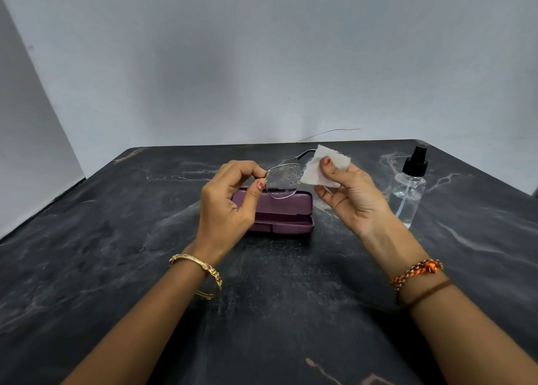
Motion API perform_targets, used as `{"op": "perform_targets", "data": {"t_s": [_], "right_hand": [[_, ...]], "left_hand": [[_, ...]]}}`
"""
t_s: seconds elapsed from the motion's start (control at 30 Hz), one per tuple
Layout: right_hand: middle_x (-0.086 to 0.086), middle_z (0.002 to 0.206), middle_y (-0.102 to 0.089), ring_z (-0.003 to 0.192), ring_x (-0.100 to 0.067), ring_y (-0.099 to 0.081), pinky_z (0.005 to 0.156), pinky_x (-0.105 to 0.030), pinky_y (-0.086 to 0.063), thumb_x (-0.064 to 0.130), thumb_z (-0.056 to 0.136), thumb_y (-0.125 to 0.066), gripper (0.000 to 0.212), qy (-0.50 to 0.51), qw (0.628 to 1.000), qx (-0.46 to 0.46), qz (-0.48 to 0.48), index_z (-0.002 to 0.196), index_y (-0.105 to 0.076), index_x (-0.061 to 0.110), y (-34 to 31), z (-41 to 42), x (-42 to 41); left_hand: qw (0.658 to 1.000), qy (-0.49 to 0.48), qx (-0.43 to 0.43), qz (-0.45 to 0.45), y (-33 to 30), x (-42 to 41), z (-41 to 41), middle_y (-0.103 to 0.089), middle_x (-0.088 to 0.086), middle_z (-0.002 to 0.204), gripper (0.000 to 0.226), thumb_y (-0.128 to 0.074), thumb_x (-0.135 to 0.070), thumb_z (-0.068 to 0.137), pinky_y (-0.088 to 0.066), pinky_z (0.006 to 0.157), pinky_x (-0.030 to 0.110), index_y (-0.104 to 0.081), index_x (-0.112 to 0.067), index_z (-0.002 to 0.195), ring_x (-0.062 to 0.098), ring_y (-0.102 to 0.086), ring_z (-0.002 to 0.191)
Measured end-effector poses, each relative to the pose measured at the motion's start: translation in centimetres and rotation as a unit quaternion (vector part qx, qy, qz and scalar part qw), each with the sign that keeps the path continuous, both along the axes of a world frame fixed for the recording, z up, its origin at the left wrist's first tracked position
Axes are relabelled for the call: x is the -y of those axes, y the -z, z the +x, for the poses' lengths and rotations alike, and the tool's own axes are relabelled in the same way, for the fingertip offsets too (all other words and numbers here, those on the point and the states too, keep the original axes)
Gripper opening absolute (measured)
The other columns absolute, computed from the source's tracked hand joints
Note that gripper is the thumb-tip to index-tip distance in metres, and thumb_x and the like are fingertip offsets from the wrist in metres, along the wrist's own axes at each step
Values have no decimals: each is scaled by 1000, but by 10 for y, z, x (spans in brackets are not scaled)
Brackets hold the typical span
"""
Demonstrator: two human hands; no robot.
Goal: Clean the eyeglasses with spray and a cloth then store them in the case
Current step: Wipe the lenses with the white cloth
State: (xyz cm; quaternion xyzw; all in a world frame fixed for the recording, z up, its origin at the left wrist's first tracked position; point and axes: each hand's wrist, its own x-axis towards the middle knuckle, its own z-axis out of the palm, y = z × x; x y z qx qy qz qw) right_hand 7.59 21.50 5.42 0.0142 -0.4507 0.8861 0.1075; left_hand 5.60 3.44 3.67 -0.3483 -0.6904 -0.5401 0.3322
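Dark marbled stone forms the surface (116, 268) beneath my two hands, with pale veins running across it. Its far edge lies just beyond my fingertips, against a plain grey wall (262, 49); its left and right edges slope away well clear of both wrists. Open room lies on the near side between my forearms and to the outside of my left hand (230, 201).

My left hand pinches the eyeglasses (283, 179) at the rim's left end, thumb and forefinger closed on the metal, holding them in the air. My right hand (349, 195) is closed on a white cloth (318, 166), thumb on top, the cloth touching the frame's right side. The frame's long axis runs left to right between my hands, rising toward the right. Droplets show on the visible lens; one temple arm reaches away toward the far edge.

Directly under the eyeglasses and just beyond my left palm sits the purple case (279, 212), shut, long axis left to right. A clear spray bottle (409, 186) with black nozzle stands upright just outside my right hand.
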Motion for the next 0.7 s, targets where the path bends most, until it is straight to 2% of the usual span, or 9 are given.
{"op": "perform_targets", "data": {"t_s": [0.2, 0.3, 0.37, 0.43, 0.53, 0.63, 0.7], "right_hand": [[9, 59, -71, 57, -2, -65, 49, -14, -49, 20, 59, -70, 19, 38, 993, 21, 111, 76, -64, 17, -5, 0, -9], [10, 59, -70, 57, -4, -65, 51, -18, -48, 22, 78, -63, 6, 45, 996, 42, 71, 81, -61, 17, -4, -2, -10], [9, 62, -71, 61, -7, -66, 55, -20, -48, 26, 84, -58, 7, 38, 998, 46, 21, 85, -60, 19, -3, -1, -9], [9, 61, -71, 61, -8, -66, 61, -23, -47, 30, 86, -55, 11, 38, 998, 46, -31, 85, -59, 20, -2, -1, -6], [7, 56, -70, 57, -8, -67, 59, -25, -49, 31, 86, -55, 14, 50, 993, 53, -89, 82, -58, 19, -1, 0, 1], [4, 56, -70, 55, -8, -67, 57, -23, -51, 24, 84, -59, 9, 55, 992, 50, -106, 83, -57, 15, 1, 0, 5], [2, 60, -71, 60, -9, -67, 55, -21, -54, 15, 83, -59, 2, 44, 993, 30, -103, 84, -58, 13, 2, 0, 6]], "left_hand": [[999, -6, 34, 21, -3, 5, -5, -59, 1, 88, 13, -55, -4, 82, -53, 83, 23, -58, -12, 92, 15, -60, 88], [998, -3, 51, 29, -2, 6, -7, -58, -3, 88, 13, -56, -1, 83, -54, 82, 24, -59, -12, 91, 13, -60, 87], [999, 0, 46, 24, -1, 5, -6, -58, -2, 88, 13, -56, -5, 82, -53, 82, 21, -58, -13, 91, 12, -60, 87], [999, 5, 35, 11, 0, 3, -4, -60, 3, 88, 13, -55, -7, 81, -53, 83, 23, -58, -13, 91, 16, -61, 88], [1000, -3, 8, -16, 2, 0, -1, -60, 6, 87, 11, -55, -4, 80, -54, 80, 36, -60, -6, 90, 28, -61, 87], [999, -11, -9, -31, 4, -2, 0, -59, 5, 85, 9, -55, -2, 79, -54, 76, 45, -61, -1, 87, 30, -61, 83], [999, -12, -11, -33, 5, -3, 0, -59, 5, 85, 9, -56, -2, 79, -55, 76, 45, -61, 0, 86, 30, -61, 83]]}}
